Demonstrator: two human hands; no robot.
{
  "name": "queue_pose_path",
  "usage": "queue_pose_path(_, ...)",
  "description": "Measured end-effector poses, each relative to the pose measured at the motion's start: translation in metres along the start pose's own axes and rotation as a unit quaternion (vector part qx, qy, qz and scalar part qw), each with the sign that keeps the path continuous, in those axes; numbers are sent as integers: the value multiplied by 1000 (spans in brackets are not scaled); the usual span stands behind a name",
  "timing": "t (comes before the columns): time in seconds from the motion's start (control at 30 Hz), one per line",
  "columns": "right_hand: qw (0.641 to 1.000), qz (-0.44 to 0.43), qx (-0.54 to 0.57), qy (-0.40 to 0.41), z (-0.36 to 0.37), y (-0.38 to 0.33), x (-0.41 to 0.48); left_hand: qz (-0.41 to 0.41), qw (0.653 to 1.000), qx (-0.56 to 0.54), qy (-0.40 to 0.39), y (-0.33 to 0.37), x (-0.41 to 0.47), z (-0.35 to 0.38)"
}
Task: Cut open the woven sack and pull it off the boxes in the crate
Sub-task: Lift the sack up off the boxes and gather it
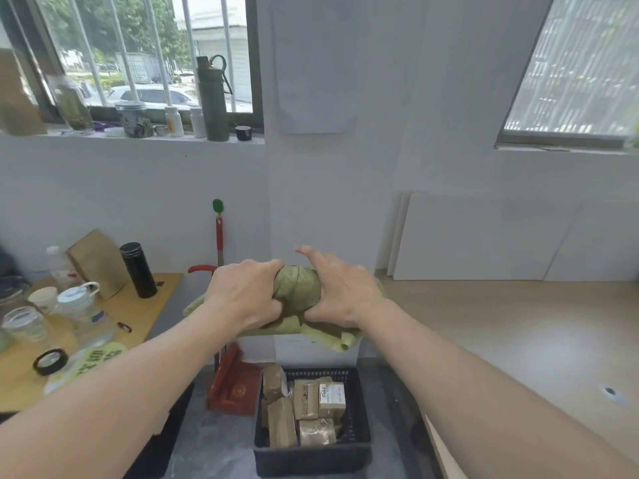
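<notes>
While both bare forearms reach forward from the bottom corners, the yellow-green woven plastic sack is held up in the air in front of the white wall, bunched into a thick roll between the two hands and well above the floor. The left hand is clenched around the left end of the roll, knuckles up, with a flap of sack showing beyond the wrist. The right hand presses on the right end, thumb tucked under the bundle and holding it, while its index finger sticks out straight and free; loose curled edges of the sack hang below that wrist. Directly beneath, on the grey floor, sits the black perforated plastic crate, uncovered, with several brown paper-wrapped boxes packed inside, one bearing a white label. Just left of the crate a red plastic dustpan leans, its red handle rising behind the hands. At the left a light wooden table carries a black cylindrical flask, a brown paper bag, clear bottles and jars, and a roll of black tape. To the right lies a pale wooden desktop, and a dark green bottle stands on the windowsill
</notes>
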State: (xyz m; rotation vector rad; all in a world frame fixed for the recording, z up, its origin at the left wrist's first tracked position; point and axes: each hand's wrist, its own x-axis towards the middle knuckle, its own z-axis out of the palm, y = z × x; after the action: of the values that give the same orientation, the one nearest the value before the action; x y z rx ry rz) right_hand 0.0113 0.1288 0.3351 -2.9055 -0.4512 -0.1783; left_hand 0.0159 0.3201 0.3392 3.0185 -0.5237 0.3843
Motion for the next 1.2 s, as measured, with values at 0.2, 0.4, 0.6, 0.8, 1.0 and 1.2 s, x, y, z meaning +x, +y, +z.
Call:
queue_pose_path(0.2, 992, -90, -71, 54, 44, -32, -35, 10, 999, -31, -40, -25, -43, 19)
queue_pose_path(0.4, 997, -6, -33, 62, 83, -36, -77, -13, 997, -46, -67, -8, -67, 66)
queue_pose_path(0.6, 968, 194, 154, 39, 141, -10, -110, -117, 993, -6, 3, 30, -79, 131)
queue_pose_path(0.8, 860, 385, 336, 21, 239, 28, -153, -145, 977, -158, -6, 80, -119, 219)
queue_pose_path(1.0, 771, 479, 419, 22, 357, 50, -207, -268, 885, -371, -88, 108, -163, 322)
queue_pose_path(1.2, 712, 553, 432, 23, 480, 48, -256, -340, 820, -431, -162, 113, -212, 434)
